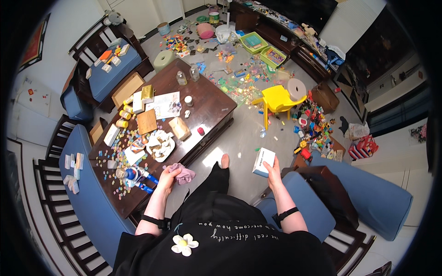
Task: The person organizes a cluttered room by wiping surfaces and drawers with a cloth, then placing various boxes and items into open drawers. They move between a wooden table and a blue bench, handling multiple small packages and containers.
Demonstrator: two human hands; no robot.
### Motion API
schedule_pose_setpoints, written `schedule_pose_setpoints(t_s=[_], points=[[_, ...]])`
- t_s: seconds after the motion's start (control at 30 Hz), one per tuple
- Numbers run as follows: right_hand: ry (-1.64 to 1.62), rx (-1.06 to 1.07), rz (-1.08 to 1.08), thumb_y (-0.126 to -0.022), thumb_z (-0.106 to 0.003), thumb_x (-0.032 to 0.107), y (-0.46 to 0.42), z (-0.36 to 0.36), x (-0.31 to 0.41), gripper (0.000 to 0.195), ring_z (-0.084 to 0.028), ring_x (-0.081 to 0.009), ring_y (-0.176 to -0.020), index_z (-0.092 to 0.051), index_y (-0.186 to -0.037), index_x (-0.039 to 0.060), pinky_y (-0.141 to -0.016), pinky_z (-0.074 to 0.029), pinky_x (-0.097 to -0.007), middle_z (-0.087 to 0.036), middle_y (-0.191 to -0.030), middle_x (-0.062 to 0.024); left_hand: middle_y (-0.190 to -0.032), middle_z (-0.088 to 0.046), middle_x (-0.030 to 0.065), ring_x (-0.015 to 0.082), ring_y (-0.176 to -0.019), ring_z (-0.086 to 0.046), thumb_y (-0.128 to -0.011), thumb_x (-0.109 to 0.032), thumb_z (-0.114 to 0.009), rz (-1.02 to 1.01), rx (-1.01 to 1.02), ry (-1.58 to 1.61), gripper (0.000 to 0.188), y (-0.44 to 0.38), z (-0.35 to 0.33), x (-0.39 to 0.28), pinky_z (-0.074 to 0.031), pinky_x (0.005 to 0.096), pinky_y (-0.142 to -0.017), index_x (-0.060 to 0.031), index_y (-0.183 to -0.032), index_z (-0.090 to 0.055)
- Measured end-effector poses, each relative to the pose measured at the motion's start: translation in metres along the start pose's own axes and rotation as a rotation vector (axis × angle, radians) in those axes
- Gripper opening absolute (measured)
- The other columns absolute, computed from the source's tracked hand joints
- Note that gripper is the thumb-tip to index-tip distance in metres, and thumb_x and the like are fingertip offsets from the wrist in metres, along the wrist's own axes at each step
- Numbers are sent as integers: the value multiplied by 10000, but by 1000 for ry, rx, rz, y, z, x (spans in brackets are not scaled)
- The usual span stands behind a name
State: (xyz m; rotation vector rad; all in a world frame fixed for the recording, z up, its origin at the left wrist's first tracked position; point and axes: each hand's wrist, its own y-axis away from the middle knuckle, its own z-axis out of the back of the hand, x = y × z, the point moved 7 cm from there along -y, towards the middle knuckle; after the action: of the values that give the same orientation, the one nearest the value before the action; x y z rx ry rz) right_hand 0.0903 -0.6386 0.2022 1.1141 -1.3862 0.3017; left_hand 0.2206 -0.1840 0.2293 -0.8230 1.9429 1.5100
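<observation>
My left hand [169,177] grips a crumpled mauve cloth [184,173] beside the near edge of the dark wooden table [207,100]. My right hand [272,171] holds a white and blue box [263,161] over the floor, left of a blue-cushioned seat [297,203]. On the table near my left hand stand a blue and white toy robot [133,175] and a white tray [160,146] heaped with crumpled pieces. A brown paper packet [179,128], a wooden board [147,121], a small red item [201,131] and yellow-capped bottles [122,123] lie or stand farther along.
Toys and small pieces [241,82] litter the grey floor. A yellow child's chair [276,98] stands beyond the table, near green bins [253,42]. More toys [316,134] are heaped at the right. Small boxes rest on the blue sofa [86,186] at the left and on a blue armchair [114,74].
</observation>
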Motion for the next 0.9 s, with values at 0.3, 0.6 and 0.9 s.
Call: schedule_pose_setpoints(t_s=[0.3,0.6,0.9], points=[[-7,-23,-11,-882,-637,41,-150,32,102,702,-526,-207,-1200,-282,-1487,65,-989,-442,-356,-516,-1345,-101,-940,-677,54,149,-827,-655,-871,-208,-694,49,79,-11,264,-174,-134,-62,-525,278,-717,-30,-1047,-611],[-49,24,-99,-922,-609,123,-290,0,209,613,-544,-222,-1193,-329,-1465,80,-977,-454,-371,-527,-1347,-83,-1000,-671,56,172,-881,-647,-859,-263,-722,12,72,-124,388,-284,-267,-154,-520,326,-747,-42,-1142,-576],[-10,334,-147,-952,-546,104,-510,-103,303,543,-533,-213,-1208,-336,-1449,44,-1000,-438,-356,-523,-1338,-93,-1115,-636,124,234,-1004,-646,-887,-229,-684,80,-215,216,458,-346,-303,-189,-531,374,-872,12,-1237,-513]])
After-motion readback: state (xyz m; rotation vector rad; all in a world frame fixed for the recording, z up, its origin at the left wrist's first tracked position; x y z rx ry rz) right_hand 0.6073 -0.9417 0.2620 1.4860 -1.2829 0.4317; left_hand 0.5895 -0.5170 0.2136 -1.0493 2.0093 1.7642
